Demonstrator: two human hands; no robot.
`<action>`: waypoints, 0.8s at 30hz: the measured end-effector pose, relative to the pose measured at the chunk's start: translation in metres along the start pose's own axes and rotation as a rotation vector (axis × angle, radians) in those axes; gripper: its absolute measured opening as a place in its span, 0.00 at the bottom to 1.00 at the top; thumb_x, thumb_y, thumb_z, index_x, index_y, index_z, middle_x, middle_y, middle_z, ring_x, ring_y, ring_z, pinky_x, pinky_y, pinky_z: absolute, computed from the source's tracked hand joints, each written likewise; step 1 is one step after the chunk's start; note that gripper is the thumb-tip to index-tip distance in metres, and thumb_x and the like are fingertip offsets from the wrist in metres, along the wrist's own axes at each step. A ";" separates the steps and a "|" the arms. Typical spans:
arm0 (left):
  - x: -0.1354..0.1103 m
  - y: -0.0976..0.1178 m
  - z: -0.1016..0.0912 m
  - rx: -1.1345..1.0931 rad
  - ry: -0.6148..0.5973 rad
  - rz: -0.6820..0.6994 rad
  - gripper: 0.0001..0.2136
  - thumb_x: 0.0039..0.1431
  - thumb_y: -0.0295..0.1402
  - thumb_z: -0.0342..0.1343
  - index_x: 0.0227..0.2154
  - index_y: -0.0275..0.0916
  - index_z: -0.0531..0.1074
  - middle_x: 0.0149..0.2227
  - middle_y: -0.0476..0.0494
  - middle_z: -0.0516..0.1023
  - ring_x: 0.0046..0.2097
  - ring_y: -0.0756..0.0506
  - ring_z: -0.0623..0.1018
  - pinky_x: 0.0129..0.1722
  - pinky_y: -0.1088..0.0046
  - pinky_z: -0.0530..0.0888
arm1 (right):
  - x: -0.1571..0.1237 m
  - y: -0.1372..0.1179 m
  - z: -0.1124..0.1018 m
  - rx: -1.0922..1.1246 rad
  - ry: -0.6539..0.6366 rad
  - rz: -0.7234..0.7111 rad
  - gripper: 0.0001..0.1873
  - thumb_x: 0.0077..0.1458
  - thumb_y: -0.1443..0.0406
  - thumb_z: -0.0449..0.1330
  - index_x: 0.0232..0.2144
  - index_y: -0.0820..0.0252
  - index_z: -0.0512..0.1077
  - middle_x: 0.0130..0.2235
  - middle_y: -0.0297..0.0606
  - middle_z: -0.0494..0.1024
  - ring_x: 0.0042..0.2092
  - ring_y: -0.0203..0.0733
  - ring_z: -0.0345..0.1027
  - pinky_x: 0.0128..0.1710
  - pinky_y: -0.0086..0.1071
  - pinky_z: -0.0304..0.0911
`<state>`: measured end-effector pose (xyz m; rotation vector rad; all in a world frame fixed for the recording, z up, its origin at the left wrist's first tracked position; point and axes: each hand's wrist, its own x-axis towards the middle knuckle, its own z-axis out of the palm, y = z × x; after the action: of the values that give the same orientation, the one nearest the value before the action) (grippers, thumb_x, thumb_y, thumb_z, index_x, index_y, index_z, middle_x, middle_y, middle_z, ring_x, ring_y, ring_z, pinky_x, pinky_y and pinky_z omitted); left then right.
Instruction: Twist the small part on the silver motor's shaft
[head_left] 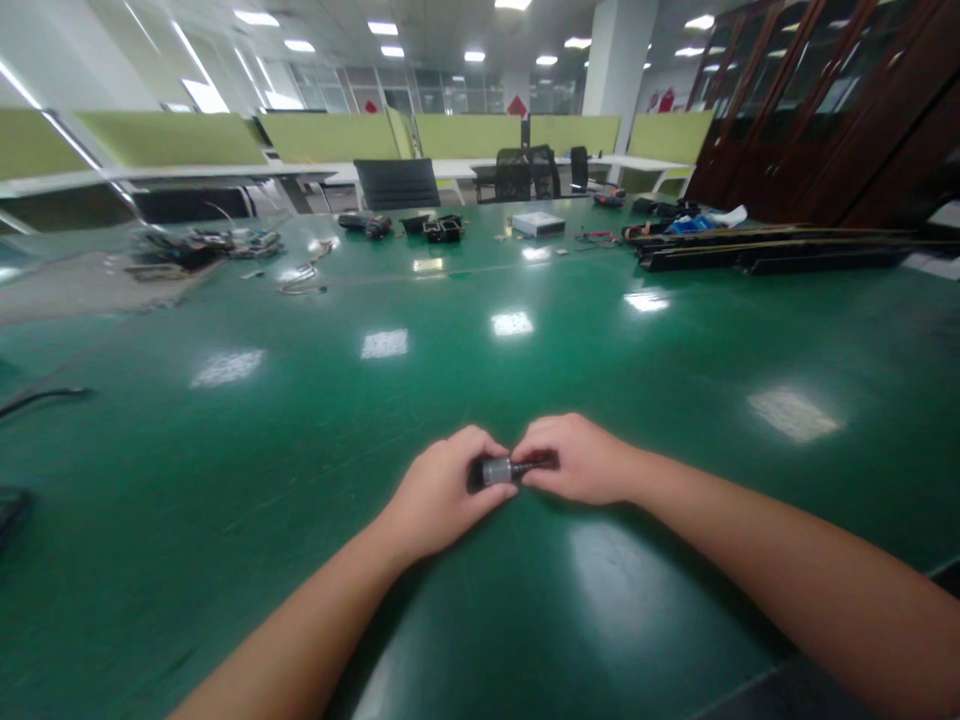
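Evidently, a small dark-and-grey cylindrical piece [496, 471] is held crosswise at or just above the green desk [300, 450] (contact unclear), the left hand [442, 488] pinching its thick end between thumb and fingers, the right hand [576, 460] pinching its thin end. Opposed grips presumably keep so short a piece steady and aligned; the pale box [538, 223] and black rails [772, 252] lie well apart, apparently out of the hands' way.
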<state>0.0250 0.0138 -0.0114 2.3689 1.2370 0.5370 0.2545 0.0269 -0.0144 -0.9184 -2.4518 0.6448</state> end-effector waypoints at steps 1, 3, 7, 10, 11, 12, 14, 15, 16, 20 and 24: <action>0.000 0.000 0.000 0.001 -0.001 0.001 0.12 0.57 0.38 0.64 0.42 0.42 0.75 0.38 0.47 0.78 0.37 0.45 0.76 0.35 0.71 0.68 | 0.000 0.000 0.000 -0.002 0.001 0.002 0.08 0.55 0.70 0.65 0.39 0.61 0.79 0.36 0.37 0.79 0.37 0.38 0.71 0.39 0.29 0.62; 0.000 0.000 0.000 0.001 -0.003 0.003 0.12 0.57 0.38 0.64 0.42 0.42 0.75 0.38 0.47 0.78 0.37 0.45 0.76 0.35 0.71 0.68 | 0.000 0.000 0.001 -0.007 0.002 0.001 0.09 0.55 0.69 0.65 0.40 0.61 0.79 0.37 0.38 0.79 0.37 0.38 0.71 0.39 0.30 0.62; 0.000 0.000 -0.001 0.009 -0.004 -0.002 0.12 0.57 0.39 0.64 0.42 0.42 0.75 0.38 0.47 0.78 0.36 0.45 0.76 0.35 0.71 0.69 | 0.000 0.001 0.002 -0.007 -0.005 -0.011 0.09 0.56 0.69 0.64 0.41 0.60 0.79 0.37 0.38 0.79 0.38 0.38 0.71 0.39 0.30 0.63; -0.001 0.000 -0.003 0.011 -0.013 0.002 0.14 0.55 0.41 0.65 0.42 0.42 0.75 0.37 0.47 0.78 0.36 0.45 0.76 0.34 0.71 0.69 | 0.000 0.001 0.002 -0.010 -0.003 -0.014 0.09 0.56 0.69 0.64 0.41 0.61 0.79 0.37 0.38 0.79 0.38 0.38 0.71 0.39 0.30 0.63; -0.001 0.000 -0.004 0.008 -0.019 0.006 0.14 0.55 0.42 0.65 0.42 0.41 0.76 0.37 0.46 0.78 0.35 0.45 0.76 0.34 0.71 0.69 | 0.000 0.001 0.002 -0.012 -0.001 -0.013 0.09 0.56 0.69 0.64 0.41 0.61 0.79 0.37 0.38 0.79 0.38 0.39 0.71 0.39 0.30 0.63; -0.001 0.000 -0.005 0.002 -0.022 0.009 0.14 0.57 0.42 0.63 0.42 0.42 0.76 0.37 0.46 0.78 0.35 0.45 0.76 0.34 0.71 0.69 | 0.001 0.001 0.002 -0.013 0.000 -0.012 0.09 0.56 0.69 0.64 0.41 0.60 0.79 0.37 0.38 0.79 0.38 0.39 0.71 0.39 0.30 0.63; -0.001 0.000 -0.006 -0.013 -0.027 0.010 0.12 0.62 0.43 0.59 0.43 0.42 0.76 0.36 0.47 0.79 0.35 0.46 0.76 0.34 0.71 0.69 | 0.001 0.001 0.003 -0.010 0.000 -0.009 0.08 0.56 0.69 0.64 0.40 0.60 0.79 0.37 0.37 0.79 0.38 0.38 0.71 0.39 0.30 0.63; -0.001 0.000 -0.006 -0.020 -0.028 0.008 0.12 0.64 0.42 0.57 0.43 0.42 0.77 0.36 0.47 0.79 0.35 0.46 0.76 0.34 0.71 0.69 | 0.001 0.001 0.003 -0.007 -0.003 -0.007 0.08 0.56 0.69 0.64 0.40 0.60 0.79 0.37 0.37 0.79 0.38 0.38 0.71 0.39 0.30 0.63; -0.001 0.000 -0.006 -0.024 -0.029 0.006 0.11 0.64 0.42 0.56 0.43 0.42 0.77 0.36 0.47 0.79 0.35 0.46 0.76 0.34 0.71 0.69 | 0.001 0.001 0.003 -0.005 -0.005 -0.005 0.08 0.56 0.69 0.63 0.40 0.60 0.79 0.37 0.37 0.79 0.38 0.38 0.71 0.39 0.30 0.63; -0.001 0.000 -0.006 -0.006 -0.026 0.008 0.11 0.62 0.41 0.59 0.43 0.42 0.77 0.36 0.47 0.79 0.34 0.46 0.76 0.34 0.71 0.69 | 0.001 0.001 0.003 -0.027 -0.006 -0.010 0.08 0.57 0.68 0.63 0.40 0.60 0.79 0.37 0.38 0.79 0.38 0.39 0.70 0.40 0.30 0.62; -0.001 -0.001 -0.005 0.015 -0.032 0.014 0.11 0.60 0.40 0.60 0.43 0.42 0.76 0.37 0.47 0.79 0.35 0.45 0.76 0.33 0.71 0.69 | 0.001 -0.001 0.003 -0.022 -0.002 0.000 0.08 0.58 0.67 0.63 0.41 0.61 0.79 0.38 0.38 0.79 0.39 0.39 0.71 0.40 0.30 0.62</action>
<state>0.0208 0.0142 -0.0082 2.3913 1.2154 0.4940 0.2520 0.0266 -0.0158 -0.9270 -2.4654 0.6203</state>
